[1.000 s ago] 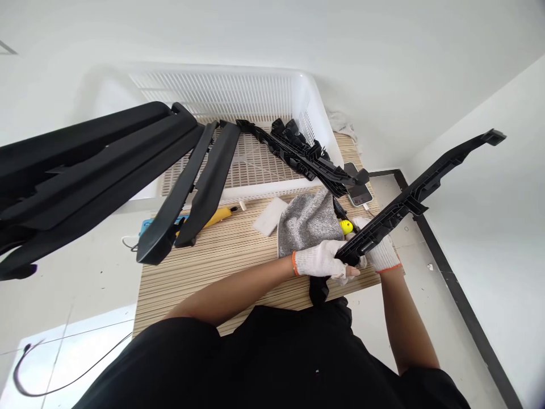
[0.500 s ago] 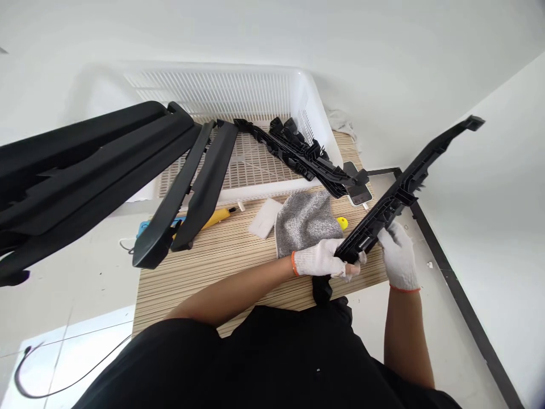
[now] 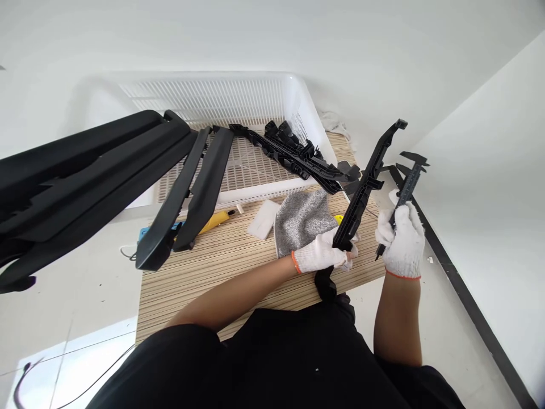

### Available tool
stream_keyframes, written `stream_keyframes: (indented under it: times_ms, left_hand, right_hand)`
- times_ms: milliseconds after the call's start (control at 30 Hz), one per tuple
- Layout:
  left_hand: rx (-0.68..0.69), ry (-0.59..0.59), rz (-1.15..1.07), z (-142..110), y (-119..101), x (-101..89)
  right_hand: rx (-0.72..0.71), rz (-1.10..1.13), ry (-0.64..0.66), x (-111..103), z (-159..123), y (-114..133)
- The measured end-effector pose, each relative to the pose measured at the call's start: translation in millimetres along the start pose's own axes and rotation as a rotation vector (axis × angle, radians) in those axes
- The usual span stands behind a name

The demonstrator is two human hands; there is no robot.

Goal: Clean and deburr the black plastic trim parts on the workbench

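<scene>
My left hand [image 3: 322, 251], in a white knit glove with an orange cuff, is closed around the lower part of a long black plastic trim piece [image 3: 363, 196]. The piece stands slanted, its ribbed side toward me and its thin end up and to the right. To its right, my right hand [image 3: 402, 236], gloved the same way, grips a black caliper [image 3: 411, 183]. The caliper's jaws point up, apart from the trim piece. Under and beside my left hand, a grey cloth [image 3: 303, 221] lies on the wood-grain table [image 3: 191, 289].
A white slatted plastic basket [image 3: 293, 85] at the back holds several black trim pieces [image 3: 298, 156]. More long black trim pieces [image 3: 97, 165] jut out over its left side. A white pad [image 3: 263, 219] and a yellow-handled tool [image 3: 215, 220] lie before it. A wall rises at right.
My right hand has left the trim piece and now holds up the caliper beside it. In my left hand the trim piece has swung more upright, its top moving left.
</scene>
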State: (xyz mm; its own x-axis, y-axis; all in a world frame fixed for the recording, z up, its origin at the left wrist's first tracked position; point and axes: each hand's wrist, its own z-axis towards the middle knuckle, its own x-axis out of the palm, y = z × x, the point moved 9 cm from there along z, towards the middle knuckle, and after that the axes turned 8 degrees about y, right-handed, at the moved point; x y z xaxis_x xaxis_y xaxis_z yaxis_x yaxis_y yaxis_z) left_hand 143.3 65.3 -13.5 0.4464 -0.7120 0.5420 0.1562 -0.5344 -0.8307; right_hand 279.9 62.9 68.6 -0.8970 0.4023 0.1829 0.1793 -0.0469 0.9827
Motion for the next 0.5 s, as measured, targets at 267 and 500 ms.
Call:
stream_keyframes:
  times_ms: [267,500]
  left_hand:
    - [0.002,-0.077,0.072,0.6,2.1,-8.8]
    - [-0.022,-0.105,0.126,-2.0,-1.5,-9.2]
  right_hand:
    - [0.094,-0.136,0.016,15.4,-31.0,-11.7]
    - [0.087,-0.101,-0.092,8.5,-38.2,-16.8]
